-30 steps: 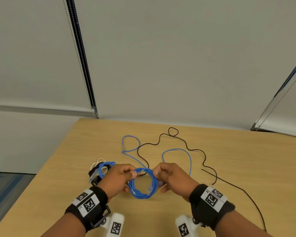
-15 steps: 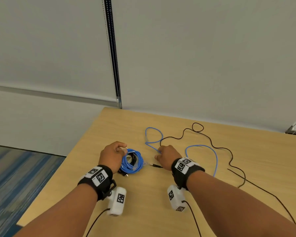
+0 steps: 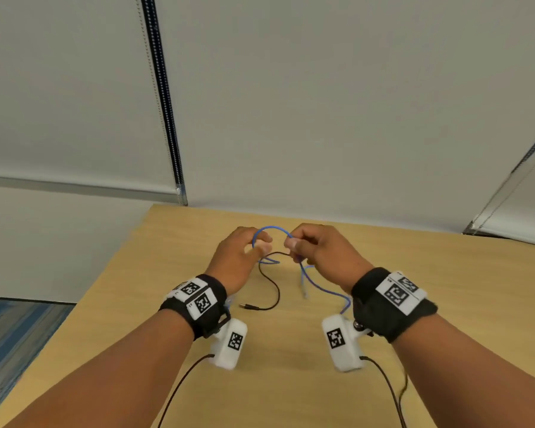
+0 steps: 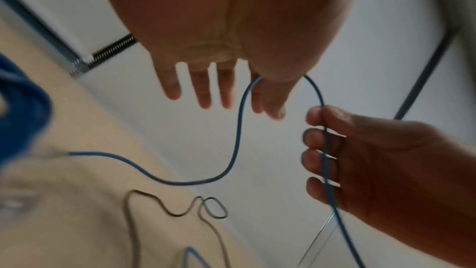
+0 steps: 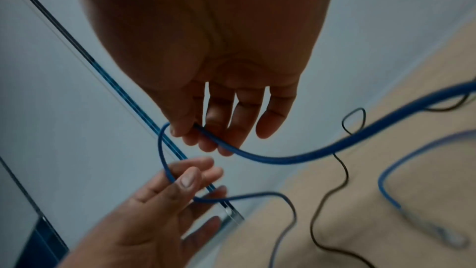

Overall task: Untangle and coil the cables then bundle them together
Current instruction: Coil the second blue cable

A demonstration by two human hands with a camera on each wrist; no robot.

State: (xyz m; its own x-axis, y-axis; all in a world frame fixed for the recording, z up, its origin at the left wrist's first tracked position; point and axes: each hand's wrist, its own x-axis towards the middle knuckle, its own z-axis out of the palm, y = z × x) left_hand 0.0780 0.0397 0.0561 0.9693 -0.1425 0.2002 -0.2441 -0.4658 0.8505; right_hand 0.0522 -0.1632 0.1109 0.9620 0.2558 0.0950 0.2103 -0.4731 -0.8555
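A loose blue cable [image 3: 271,229] arches in the air between my two hands above the wooden table [image 3: 291,390]. My left hand [image 3: 261,245] pinches it between thumb and forefinger, as the right wrist view shows [image 5: 177,178]. My right hand [image 3: 291,244] grips the same blue cable [image 4: 238,140] with curled fingers [image 4: 316,144]; its tail and clear plug [image 3: 305,293] hang below. A thin black cable [image 3: 275,291] trails loose on the table under my hands. A coiled blue cable [image 4: 23,97] shows blurred at the left edge of the left wrist view.
The table's far edge meets grey window blinds with a bead chain [image 3: 164,103]. The table's left edge drops to blue striped carpet [image 3: 13,335]. The wrist cameras' black leads [image 3: 389,390] run back along my forearms.
My left hand has left the blue coil at the left. Both hands have risen from the table, holding the loose blue cable in an arc between them.
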